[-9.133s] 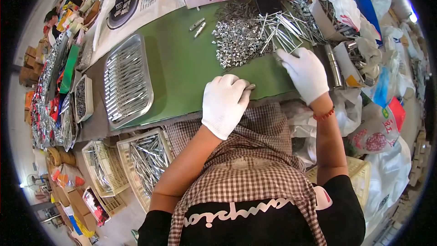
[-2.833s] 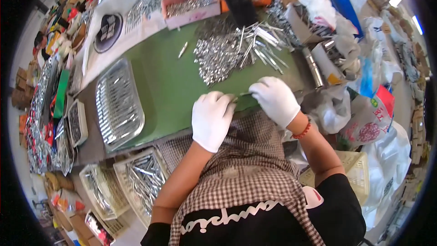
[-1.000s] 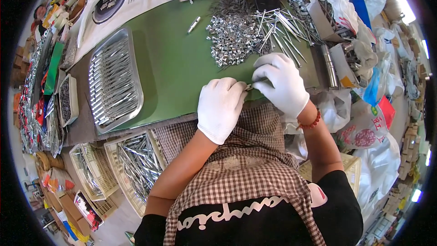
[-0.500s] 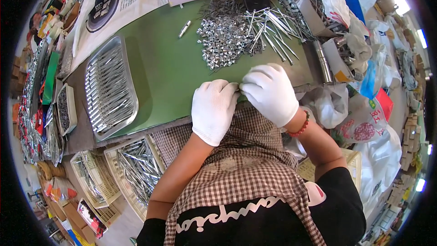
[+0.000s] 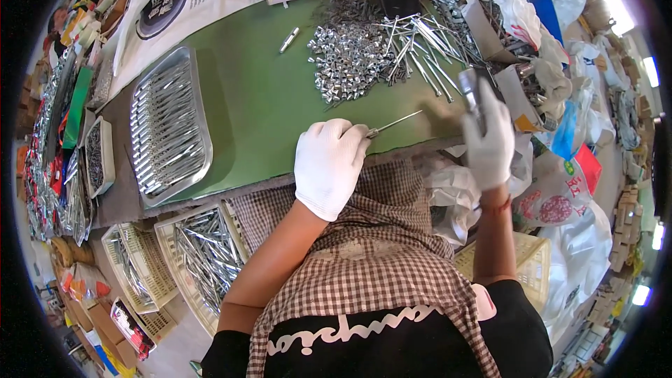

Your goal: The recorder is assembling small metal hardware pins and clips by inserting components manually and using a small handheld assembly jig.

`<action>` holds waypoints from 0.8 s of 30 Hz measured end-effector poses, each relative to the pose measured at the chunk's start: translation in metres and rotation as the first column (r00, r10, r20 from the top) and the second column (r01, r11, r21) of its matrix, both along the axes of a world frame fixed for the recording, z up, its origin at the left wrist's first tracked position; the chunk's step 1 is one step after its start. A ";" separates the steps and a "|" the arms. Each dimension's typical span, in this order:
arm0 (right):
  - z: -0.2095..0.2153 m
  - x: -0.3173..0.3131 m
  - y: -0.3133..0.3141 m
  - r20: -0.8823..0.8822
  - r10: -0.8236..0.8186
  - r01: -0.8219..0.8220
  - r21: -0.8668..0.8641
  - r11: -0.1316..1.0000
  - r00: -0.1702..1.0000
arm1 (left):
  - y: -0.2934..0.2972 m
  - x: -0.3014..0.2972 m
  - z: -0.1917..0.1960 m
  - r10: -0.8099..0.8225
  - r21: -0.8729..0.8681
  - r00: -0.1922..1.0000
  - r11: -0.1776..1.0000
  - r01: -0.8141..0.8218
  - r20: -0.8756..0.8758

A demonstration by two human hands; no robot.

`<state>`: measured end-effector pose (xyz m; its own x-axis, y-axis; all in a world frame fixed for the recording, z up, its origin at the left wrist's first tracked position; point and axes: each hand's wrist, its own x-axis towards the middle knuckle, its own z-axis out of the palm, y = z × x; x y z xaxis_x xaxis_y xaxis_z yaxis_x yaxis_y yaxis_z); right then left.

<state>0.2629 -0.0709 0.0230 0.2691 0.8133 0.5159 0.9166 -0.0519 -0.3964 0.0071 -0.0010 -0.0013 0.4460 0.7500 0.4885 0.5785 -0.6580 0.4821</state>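
The green table (image 5: 255, 112) has a metal tray (image 5: 202, 119) by its left edge. Silver bits (image 5: 344, 63), long pins (image 5: 428, 33) and a little tube (image 5: 289, 40) lie nearer its far edge.

Top L: white sheet (image 5: 130, 50) w/ dark oval print (image 5: 163, 5). Far L: green strip (image 5: 77, 107). Upper R: loose white glove (image 5: 514, 10) by open carton (image 5: 483, 30), blue panel (image 5: 547, 17) just behind. R side: crumpled blue plastic (image 5: 565, 133), bag w/ round reddish print (image 5: 555, 208), bright red piece (image 5: 586, 166) next to it, white plastic (image 5: 570, 245) below. Lower R: cream crate (image 5: 530, 264), part hidden. Far upper R: bright light (image 5: 610, 1).
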 end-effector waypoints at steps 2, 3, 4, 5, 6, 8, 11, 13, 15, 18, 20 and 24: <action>0.009 -0.045 -0.012 0.119 0.184 -0.188 0.023 0.982 0.976 | -0.001 0.001 0.002 -0.004 -0.011 1.000 1.000 0.004 0.000; 0.015 -0.067 -0.020 0.129 0.225 -0.190 -0.241 0.952 0.966 | -0.002 0.001 0.003 -0.015 -0.015 1.000 1.000 0.015 -0.001; 0.020 -0.079 -0.024 0.127 0.269 -0.177 -0.485 0.857 0.955 | -0.002 0.002 0.005 -0.021 -0.014 1.000 1.000 0.021 0.000; 0.010 -0.081 -0.020 0.067 0.275 -0.237 -0.342 0.909 0.959 | -0.002 0.001 0.004 -0.025 -0.039 1.000 0.999 0.025 -0.003; 0.006 -0.080 -0.022 0.065 0.278 -0.240 -0.341 0.909 0.958 | -0.002 0.000 0.002 -0.029 -0.066 1.000 0.997 0.029 -0.004; 0.008 -0.083 -0.026 -0.107 0.164 -0.177 -0.127 0.976 0.981 | -0.001 0.004 0.000 -0.032 -0.048 0.999 0.998 0.033 0.026; -0.002 -0.084 -0.025 -0.120 0.178 -0.197 -0.170 0.966 0.977 | -0.001 0.004 0.001 -0.038 -0.036 0.999 0.999 0.039 0.036; -0.003 -0.078 -0.027 -0.112 0.209 -0.231 -0.252 0.940 0.972 | 0.001 0.001 0.006 -0.028 -0.027 1.000 0.999 0.028 -0.002; -0.009 -0.060 -0.019 -0.088 0.138 -0.141 -0.031 0.990 0.987 | 0.003 0.000 0.001 -0.034 -0.039 0.999 0.999 0.033 -0.006; -0.002 -0.014 -0.015 -0.080 -0.123 0.125 0.017 0.992 0.989 | 0.006 0.005 0.011 -0.045 -0.083 0.999 0.996 0.046 0.011; 0.002 0.013 -0.006 0.109 -0.267 0.279 -0.117 0.953 0.957 | 0.007 0.006 0.014 -0.050 -0.055 0.999 0.997 0.050 0.005; -0.003 0.032 0.020 0.486 -0.205 0.173 0.111 0.979 0.850 | 0.007 0.006 0.015 -0.060 0.023 0.995 0.998 0.062 -0.082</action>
